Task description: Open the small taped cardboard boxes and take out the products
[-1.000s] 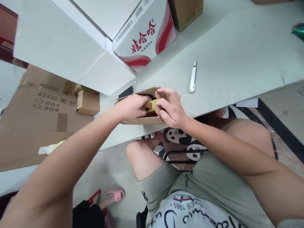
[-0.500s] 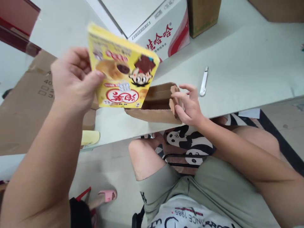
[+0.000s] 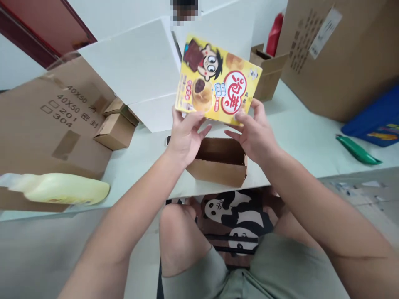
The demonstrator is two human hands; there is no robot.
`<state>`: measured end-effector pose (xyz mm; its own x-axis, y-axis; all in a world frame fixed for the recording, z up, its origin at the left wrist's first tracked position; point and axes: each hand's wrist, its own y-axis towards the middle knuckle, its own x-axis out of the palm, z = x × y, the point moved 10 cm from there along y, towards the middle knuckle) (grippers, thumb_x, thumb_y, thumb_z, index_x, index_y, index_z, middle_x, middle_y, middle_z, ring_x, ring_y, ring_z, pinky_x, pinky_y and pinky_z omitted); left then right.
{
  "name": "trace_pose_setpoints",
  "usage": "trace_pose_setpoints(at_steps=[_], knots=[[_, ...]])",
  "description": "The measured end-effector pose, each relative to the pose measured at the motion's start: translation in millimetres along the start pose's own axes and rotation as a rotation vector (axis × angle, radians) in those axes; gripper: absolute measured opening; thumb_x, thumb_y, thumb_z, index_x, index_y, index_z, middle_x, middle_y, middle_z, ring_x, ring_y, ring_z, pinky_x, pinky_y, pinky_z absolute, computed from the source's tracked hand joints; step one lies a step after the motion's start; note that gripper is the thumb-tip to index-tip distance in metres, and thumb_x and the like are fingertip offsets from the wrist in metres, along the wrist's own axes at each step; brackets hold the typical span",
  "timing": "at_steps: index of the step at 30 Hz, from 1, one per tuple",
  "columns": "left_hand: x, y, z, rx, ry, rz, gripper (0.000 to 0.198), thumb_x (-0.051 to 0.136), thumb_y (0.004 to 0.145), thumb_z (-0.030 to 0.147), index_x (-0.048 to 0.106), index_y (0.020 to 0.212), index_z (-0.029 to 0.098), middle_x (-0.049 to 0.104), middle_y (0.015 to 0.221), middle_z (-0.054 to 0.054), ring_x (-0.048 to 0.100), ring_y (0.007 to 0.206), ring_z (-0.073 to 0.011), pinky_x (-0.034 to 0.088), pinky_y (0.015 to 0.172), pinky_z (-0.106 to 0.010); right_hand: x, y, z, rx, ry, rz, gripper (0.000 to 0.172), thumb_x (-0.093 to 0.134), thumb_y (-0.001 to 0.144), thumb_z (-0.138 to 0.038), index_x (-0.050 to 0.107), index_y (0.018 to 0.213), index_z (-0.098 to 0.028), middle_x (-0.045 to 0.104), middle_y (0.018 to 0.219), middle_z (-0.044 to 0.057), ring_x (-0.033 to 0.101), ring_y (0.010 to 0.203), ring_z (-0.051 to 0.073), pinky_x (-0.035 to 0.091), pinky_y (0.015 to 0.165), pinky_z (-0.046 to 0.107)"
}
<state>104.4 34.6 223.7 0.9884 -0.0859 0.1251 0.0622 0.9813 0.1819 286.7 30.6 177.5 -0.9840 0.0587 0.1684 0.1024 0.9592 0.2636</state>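
Both hands close on the yellow snack box (image 3: 218,81): the left hand (image 3: 187,137) grips its lower left corner, the right hand (image 3: 257,135) its lower right corner. The box is raised off the tabletop (image 3: 311,145), tilted, printed face toward the camera. Directly below, the open brown carton (image 3: 218,174) rests along the near edge of the tabletop, between the forearms.

Left of the carton, a pale yellow bottle (image 3: 67,189) is close to the near edge, beside a large printed carton (image 3: 34,137). Two small brown boxes (image 3: 115,131) are adjacent to it. White panels (image 3: 131,62) stand behind the hands and block the far edge. To the right are a small carton (image 3: 269,79) with a red bottle (image 3: 275,35), a tall brown carton (image 3: 336,54), a blue item (image 3: 374,120) and a green item (image 3: 358,149).

Fingers overlap the open carton's far corners; its dark interior is not discernible. The snack box conceals part of the panels. The frame crops the tall carton and blue item. A pixelated patch (image 3: 185,10) obscures the top edge.
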Motion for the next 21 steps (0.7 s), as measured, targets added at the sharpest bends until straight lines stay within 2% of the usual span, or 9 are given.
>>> trace_pose_setpoints(at_steps=[3,6,9,13,16,18,21], knots=[[-32.1,4.6,12.6,-0.013,0.003,-0.009,0.052,0.074,0.077,0.059,0.058,0.114,0.027,0.07,0.138,-0.009,0.065,0.138,-0.0338,0.063,0.101,-0.044,-0.7,15.4,-24.6,-0.008,-0.06,0.021,0.048,0.057,0.095,-0.063,0.048,0.137,-0.041,0.069,0.134,0.001,0.073,0.11,0.024,0.065,0.081,0.038],[-45.6,11.0,24.1,-0.083,0.079,-0.159,0.058,0.076,0.074,0.067,0.066,0.112,0.024,0.076,0.127,-0.014,0.071,0.128,-0.0393,0.066,0.096,-0.051,8.1,26.1,-38.5,0.045,-0.067,0.027,0.044,0.056,0.096,-0.059,0.054,0.133,-0.037,0.072,0.12,0.003,0.073,0.109,0.026,0.064,0.078,0.038],[-44.1,14.7,25.5,-0.19,0.131,-0.326,0.065,0.071,0.075,0.074,0.071,0.113,0.021,0.08,0.115,-0.017,0.075,0.118,-0.0416,0.067,0.092,-0.054,18.9,39.5,-35.2,0.131,-0.079,0.049,0.039,0.054,0.097,-0.057,0.056,0.127,-0.031,0.072,0.109,0.004,0.073,0.105,0.025,0.061,0.073,0.032],[-47.2,24.0,17.9,-0.275,0.125,-0.333,0.069,0.057,0.084,0.08,0.075,0.105,0.017,0.082,0.104,-0.018,0.078,0.11,-0.0398,0.068,0.09,-0.051,23.6,60.3,-20.5,0.182,-0.063,0.059,0.034,0.06,0.093,-0.056,0.055,0.112,-0.028,0.072,0.103,0.003,0.074,0.098,0.023,0.06,0.07,0.031],[-36.3,26.1,0.1,-0.332,0.155,-0.359,0.056,0.072,0.083,0.07,0.075,0.1,0.017,0.083,0.1,-0.016,0.079,0.106,-0.0378,0.067,0.089,-0.049,22.5,75.1,-6.6,0.219,-0.052,0.059,0.035,0.069,0.089,-0.052,0.054,0.108,-0.027,0.072,0.1,0.003,0.074,0.091,0.022,0.062,0.074,0.035],[-26.7,31.8,-9.3,-0.308,0.161,-0.338,0.047,0.083,0.079,0.058,0.073,0.101,0.018,0.083,0.101,-0.014,0.08,0.106,-0.0362,0.067,0.09,-0.048,21.6,82.9,0.5,0.245,-0.036,0.078,0.037,0.067,0.092,-0.056,0.056,0.109,-0.026,0.071,0.095,0.004,0.074,0.087,0.022,0.061,0.073,0.035],[-21.5,55.7,-20.8,-0.238,0.109,-0.208,0.043,0.08,0.084,0.058,0.069,0.102,0.02,0.083,0.104,-0.012,0.079,0.11,-0.0336,0.065,0.095,-0.047,29.7,89.7,9.0,0.307,-0.014,0.056,0.042,0.056,0.098,-0.064,0.061,0.11,-0.024,0.071,0.089,0.005,0.074,0.086,0.021,0.06,0.071,0.033]])
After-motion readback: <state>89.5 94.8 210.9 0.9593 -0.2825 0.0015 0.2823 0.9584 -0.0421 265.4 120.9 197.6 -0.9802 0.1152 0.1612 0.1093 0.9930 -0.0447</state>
